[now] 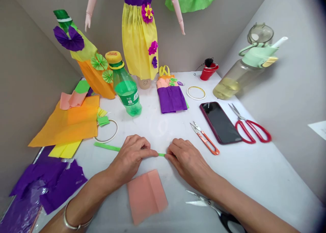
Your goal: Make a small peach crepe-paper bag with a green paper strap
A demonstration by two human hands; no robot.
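Note:
A narrow green strip (pixel 107 146), paper or thin fabric, lies across the white table. My left hand (pixel 133 154) pinches it near the middle, with a length of it trailing out to the left. My right hand (pixel 183 157) has its fingers closed on the strip's right end, so only a short piece shows between the two hands. Just below my hands rests a creased salmon-pink square (pixel 147 195), touching neither hand. Black-handled scissors (pixel 203 200) lie partly under my right forearm with their blades apart.
Orange-handled snips (pixel 205 138), a phone (pixel 221 122) and red-handled scissors (pixel 248 124) lie to the right. A green bottle (pixel 127 90) and water bottle (pixel 239 70) stand behind. Orange sheets (pixel 73 121) and purple pieces (pixel 61 185) spread left. A doll in a yellow skirt (pixel 139 42) stands at the back.

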